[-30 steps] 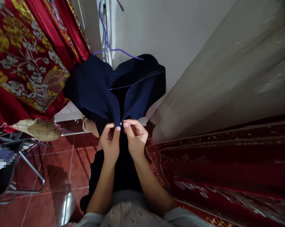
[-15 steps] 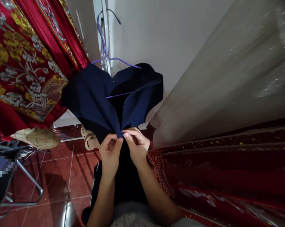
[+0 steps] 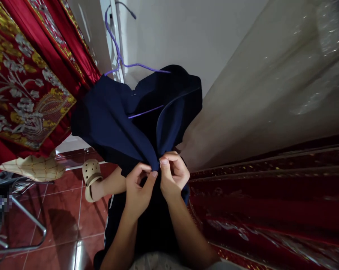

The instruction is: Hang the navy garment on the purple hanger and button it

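A navy blue garment [image 3: 110, 116] hangs on a purple wire hanger [image 3: 142, 66], its opening spread into a V at the middle. My left hand [image 3: 139, 191] pinches the left edge of that opening, near the bottom of the V, between thumb and fingers. Right beside it, my right hand [image 3: 173, 174] is closed on the right edge at about the same height. Between the fingertips a tiny light spot shows, too small to make out. The hanger's lower bar crosses the dark inside of the garment.
A red garment with gold and silver embroidery [image 3: 31, 82] hangs at left. On the right are a pale translucent cover [image 3: 256, 93] and red embroidered cloth [image 3: 270, 202]. Below lie a red tiled floor [image 3: 64, 213], a foot in a beige clog [image 3: 92, 174] and a metal-framed chair [image 3: 31, 213].
Both hands have moved slightly right and down in the view, still pinching the garment's edges. The garment is drawn that way with them, and more of the leg and clog shows.
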Demonstrator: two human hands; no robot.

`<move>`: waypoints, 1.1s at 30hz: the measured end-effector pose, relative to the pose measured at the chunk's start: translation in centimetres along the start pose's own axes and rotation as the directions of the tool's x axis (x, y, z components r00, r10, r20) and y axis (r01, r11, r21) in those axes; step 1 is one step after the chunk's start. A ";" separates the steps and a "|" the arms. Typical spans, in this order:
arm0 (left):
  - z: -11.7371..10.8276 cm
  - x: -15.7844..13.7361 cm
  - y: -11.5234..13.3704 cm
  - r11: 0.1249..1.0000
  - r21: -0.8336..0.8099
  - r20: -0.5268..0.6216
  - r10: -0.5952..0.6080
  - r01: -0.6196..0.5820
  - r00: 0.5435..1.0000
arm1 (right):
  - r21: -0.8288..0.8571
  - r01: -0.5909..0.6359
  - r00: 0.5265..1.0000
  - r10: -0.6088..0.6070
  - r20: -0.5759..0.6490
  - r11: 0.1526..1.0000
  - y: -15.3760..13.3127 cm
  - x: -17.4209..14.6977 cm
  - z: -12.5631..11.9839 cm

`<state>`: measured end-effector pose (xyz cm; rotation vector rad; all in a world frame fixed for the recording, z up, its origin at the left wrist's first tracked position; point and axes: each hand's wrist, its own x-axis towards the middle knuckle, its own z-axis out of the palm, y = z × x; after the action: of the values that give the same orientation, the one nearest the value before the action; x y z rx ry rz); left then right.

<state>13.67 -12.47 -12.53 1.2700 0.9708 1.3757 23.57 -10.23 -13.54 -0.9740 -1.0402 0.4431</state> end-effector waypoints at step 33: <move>-5.1 14.3 8.4 0.612 0.508 0.139 0.637 -0.606 0.759 | 0.040 0.430 0.806 -0.404 0.433 0.902 -2.5 17.9 7.4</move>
<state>7.97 0.26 -2.14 2.1588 1.0271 1.7382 25.23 4.71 -1.01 -0.6759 -1.6413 0.2614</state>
